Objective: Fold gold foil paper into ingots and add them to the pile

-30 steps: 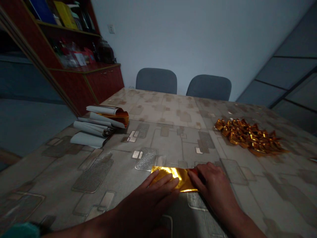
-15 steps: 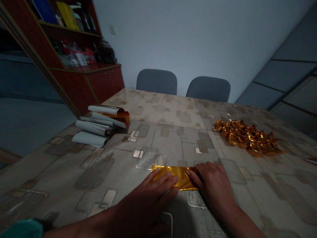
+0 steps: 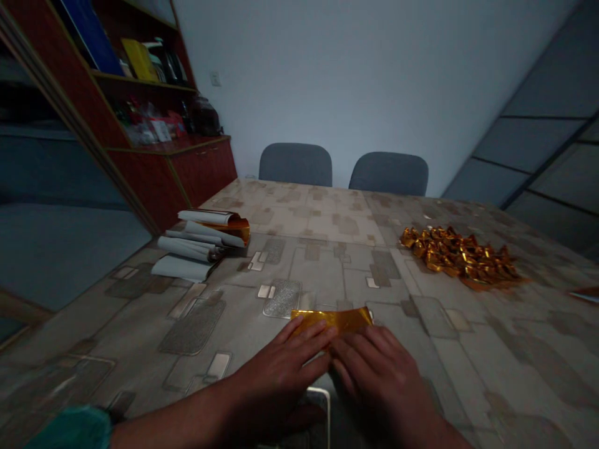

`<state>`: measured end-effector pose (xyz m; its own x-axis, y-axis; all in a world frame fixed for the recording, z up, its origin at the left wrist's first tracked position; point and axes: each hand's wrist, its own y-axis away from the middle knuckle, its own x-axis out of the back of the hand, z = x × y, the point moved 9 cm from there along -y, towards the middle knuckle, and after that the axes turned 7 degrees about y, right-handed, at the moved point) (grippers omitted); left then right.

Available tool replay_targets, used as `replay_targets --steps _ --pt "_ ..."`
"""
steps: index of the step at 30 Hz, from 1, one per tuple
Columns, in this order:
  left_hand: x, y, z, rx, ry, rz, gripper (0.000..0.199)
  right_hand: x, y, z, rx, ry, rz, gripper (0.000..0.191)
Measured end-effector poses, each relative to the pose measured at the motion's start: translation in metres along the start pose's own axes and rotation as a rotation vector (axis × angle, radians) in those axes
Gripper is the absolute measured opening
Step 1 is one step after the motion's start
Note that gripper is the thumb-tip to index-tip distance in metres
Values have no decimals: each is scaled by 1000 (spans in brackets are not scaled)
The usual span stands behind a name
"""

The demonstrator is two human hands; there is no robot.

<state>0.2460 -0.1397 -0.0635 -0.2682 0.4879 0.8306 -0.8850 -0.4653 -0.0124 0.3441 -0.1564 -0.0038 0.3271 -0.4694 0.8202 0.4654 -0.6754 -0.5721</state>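
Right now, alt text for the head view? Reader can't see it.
The left hand lies flat on a gold foil strip on a patterned table; the right hand touches its near edge. Shaped gold foil pieces cluster at far right, folded grey-backed sheets at left, two grey chairs beyond.

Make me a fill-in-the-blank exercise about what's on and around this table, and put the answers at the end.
The left hand and right hand both touch a shiny foil strip coloured ____. From the person's seat, the heap of folded foil pieces lies toward the table's ____ side. Behind the far edge stand ____ grey chairs. The curled, grey-backed sheets lie toward the person's ____.

Missing words: gold; right; two; left.
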Motion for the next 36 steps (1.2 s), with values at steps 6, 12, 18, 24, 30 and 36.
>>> replay_targets --steps 6,12,18,24,30,36 --pt "-2 2 -2 -22 -25 22 86 -21 21 -1 4 91 -79 21" --pt "1 2 -3 -21 -41 -8 87 -12 27 4 5 96 -56 29" --pt "14 10 -8 16 -75 -69 82 -5 31 6 8 100 -22 32" --pt "23 34 -21 33 -134 -49 72 1 42 15 12 112 -36 32" --pt "30 47 -24 -32 -199 16 73 8 48 21 -41 109 42 34" --pt "37 21 -5 -26 -308 204 26 -6 24 28 -67 175 -83 30"
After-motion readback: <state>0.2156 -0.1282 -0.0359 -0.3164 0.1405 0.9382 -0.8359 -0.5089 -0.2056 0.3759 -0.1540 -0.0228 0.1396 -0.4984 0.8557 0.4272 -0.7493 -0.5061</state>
